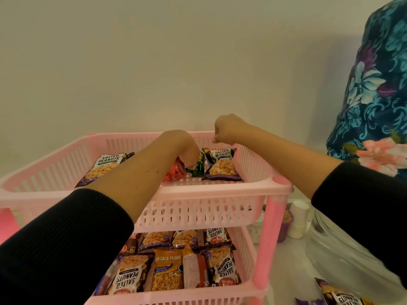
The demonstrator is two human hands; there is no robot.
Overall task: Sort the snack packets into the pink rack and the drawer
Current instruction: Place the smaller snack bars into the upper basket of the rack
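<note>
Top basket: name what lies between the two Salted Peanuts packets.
Head view: an orange packet and a green packet, with the left hand reaching down onto them.

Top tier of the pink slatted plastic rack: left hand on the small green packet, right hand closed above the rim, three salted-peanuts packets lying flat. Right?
Not quite. The head view shows two salted-peanuts packets on the pink slatted plastic rack's top tier, not three. The left hand is at the small green packet; the right hand is closed above the rim.

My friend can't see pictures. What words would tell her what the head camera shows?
A person's left hand reaches into the top tray of a pink rack, touching a green packet beside a red packet and two salted peanut packets. The right hand hovers closed above the tray. The lower tray holds many more snack packets.
</note>
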